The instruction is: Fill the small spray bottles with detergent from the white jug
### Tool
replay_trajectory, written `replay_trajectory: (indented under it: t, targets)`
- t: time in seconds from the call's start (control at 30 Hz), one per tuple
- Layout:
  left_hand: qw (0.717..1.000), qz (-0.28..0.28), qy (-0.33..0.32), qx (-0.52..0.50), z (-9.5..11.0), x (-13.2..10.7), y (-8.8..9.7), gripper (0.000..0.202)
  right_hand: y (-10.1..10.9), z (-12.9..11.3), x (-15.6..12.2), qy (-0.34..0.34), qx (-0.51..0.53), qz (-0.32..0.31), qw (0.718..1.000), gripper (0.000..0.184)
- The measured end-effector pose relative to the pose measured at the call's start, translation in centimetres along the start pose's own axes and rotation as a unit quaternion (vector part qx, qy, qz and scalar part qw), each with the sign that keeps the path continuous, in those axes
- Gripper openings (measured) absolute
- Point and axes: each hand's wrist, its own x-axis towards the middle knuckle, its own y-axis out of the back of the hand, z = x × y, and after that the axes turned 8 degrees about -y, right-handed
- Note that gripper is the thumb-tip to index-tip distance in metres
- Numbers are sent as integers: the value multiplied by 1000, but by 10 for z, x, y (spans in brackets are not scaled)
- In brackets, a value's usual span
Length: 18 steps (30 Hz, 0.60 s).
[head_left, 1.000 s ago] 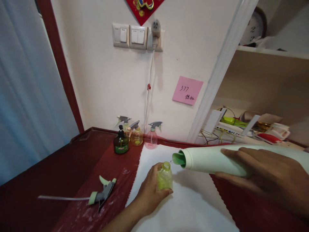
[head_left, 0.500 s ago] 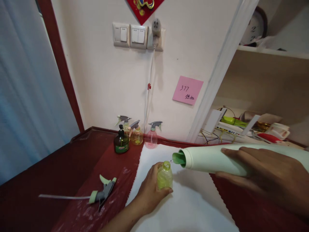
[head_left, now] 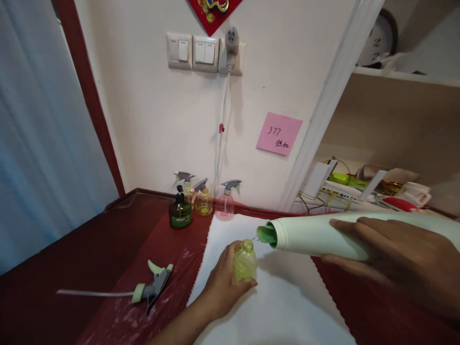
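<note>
My left hand (head_left: 221,282) is wrapped round a small yellow-green bottle (head_left: 245,261) that stands open-topped on a white cloth (head_left: 273,302). My right hand (head_left: 391,261) grips a large pale green bottle (head_left: 323,235) held nearly level, its green spout just above and right of the small bottle's mouth. A thin stream runs from the spout toward that mouth. The small bottle's trigger sprayer head (head_left: 153,285), with its long tube, lies on the red table to the left.
Three small spray bottles (head_left: 204,196) and a dark pump bottle (head_left: 180,211) stand against the back wall. A white cable (head_left: 223,124) hangs from a wall socket. Shelves at right hold clutter (head_left: 362,189). A curtain (head_left: 39,134) fills the left.
</note>
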Motion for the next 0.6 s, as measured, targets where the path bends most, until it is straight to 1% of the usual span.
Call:
replay_trajectory:
  t: [0.2,0.43,0.6]
  targets:
    - [1000,2,1,7,-3,0,-1,79,-1,0,-1,-4,9,-9,1000,42]
    - [1000,2,2,2,0,-1,-1,78,-2,1,-1,-2,4,1,1000,40]
    - [1000,-1,2,7,0,0,0,79,-2,1,-4,-6,1,-6,1000,42]
